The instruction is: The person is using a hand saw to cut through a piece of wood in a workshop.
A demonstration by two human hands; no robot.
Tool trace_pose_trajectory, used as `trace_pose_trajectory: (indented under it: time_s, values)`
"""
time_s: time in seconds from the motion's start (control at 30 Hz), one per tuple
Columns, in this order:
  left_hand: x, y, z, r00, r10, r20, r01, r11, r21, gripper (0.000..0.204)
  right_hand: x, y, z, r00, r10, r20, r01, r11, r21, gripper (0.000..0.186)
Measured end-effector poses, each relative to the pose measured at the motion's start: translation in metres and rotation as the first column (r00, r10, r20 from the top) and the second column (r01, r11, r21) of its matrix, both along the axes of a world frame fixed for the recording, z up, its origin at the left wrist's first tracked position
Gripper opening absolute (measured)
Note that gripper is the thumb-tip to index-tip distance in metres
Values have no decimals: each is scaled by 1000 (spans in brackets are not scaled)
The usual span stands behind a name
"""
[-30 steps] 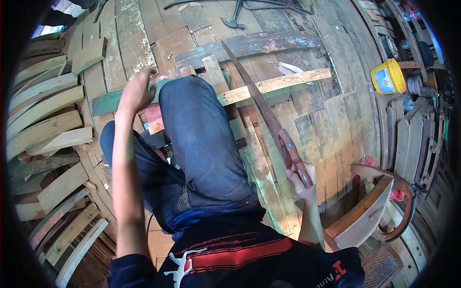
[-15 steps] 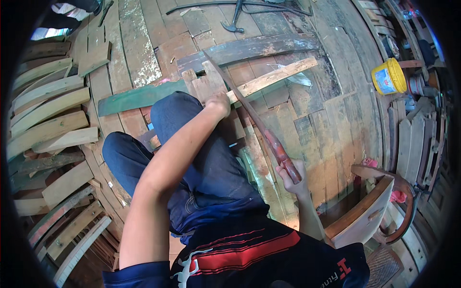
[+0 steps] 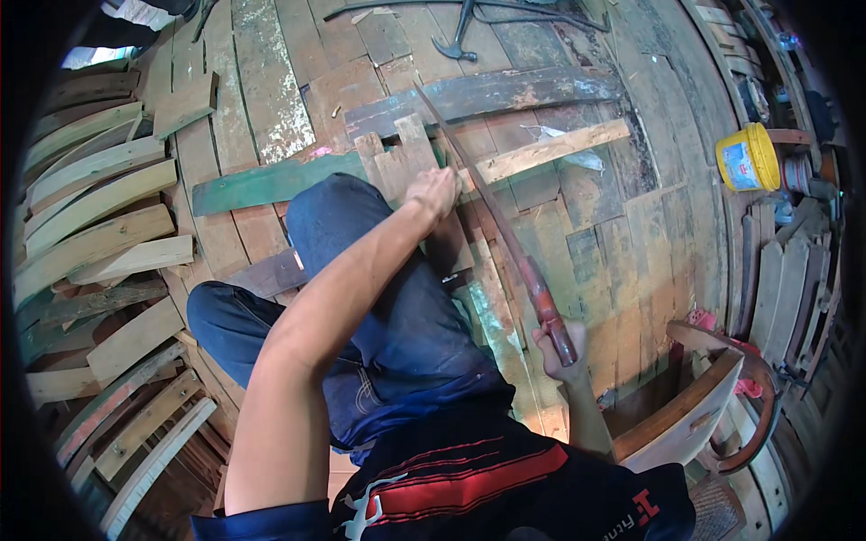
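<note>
I kneel over a pale narrow plank (image 3: 568, 144) that lies across short wood blocks (image 3: 401, 153). My left hand (image 3: 433, 191) is closed on the plank just left of the saw. My right hand (image 3: 557, 347) grips the red-brown wooden handle of a long handsaw (image 3: 492, 203), whose blade crosses the plank and points away from me. A green board (image 3: 253, 187) lies to the left of my knees, and a dark weathered board (image 3: 487, 99) lies beyond the plank.
A claw hammer (image 3: 456, 50) and dark bars lie at the far side. Cut boards (image 3: 99, 261) are piled along the left. A yellow bucket (image 3: 747, 158) and stacked planks (image 3: 780, 279) line the right, with a curved wooden piece (image 3: 677, 406) nearer me.
My left hand has swung right from beside my knee onto the plank next to the blade. The saw and right hand have shifted slightly, and my left knee has moved down.
</note>
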State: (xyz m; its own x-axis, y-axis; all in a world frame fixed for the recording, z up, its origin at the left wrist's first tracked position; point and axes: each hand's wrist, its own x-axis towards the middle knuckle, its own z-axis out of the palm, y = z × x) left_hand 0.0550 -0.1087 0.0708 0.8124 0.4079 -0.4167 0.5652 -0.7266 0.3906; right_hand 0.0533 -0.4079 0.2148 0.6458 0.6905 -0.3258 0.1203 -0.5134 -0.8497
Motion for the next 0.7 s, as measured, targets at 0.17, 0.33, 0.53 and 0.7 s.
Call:
trace_pose_trajectory:
  time_s: [0.17,0.33,0.53,0.7]
  values:
    - [6,-5,-11,927,267,-265,-305,946,-113,22,3,3,13,991,-74,-111,74,997,-6,17]
    - [-26,18,-40,901,-332,-279,321,943,-87,69,-19,-8,7,1000,-23,4,23,999,32,15]
    - [0,9,-5,932,-267,-246,262,964,-54,76,-38,-2,0,993,-71,96,74,997,-26,12]
    - [7,13,10,969,-57,-242,30,993,-114,60,-34,6,-6,986,-166,1,166,984,66,14]
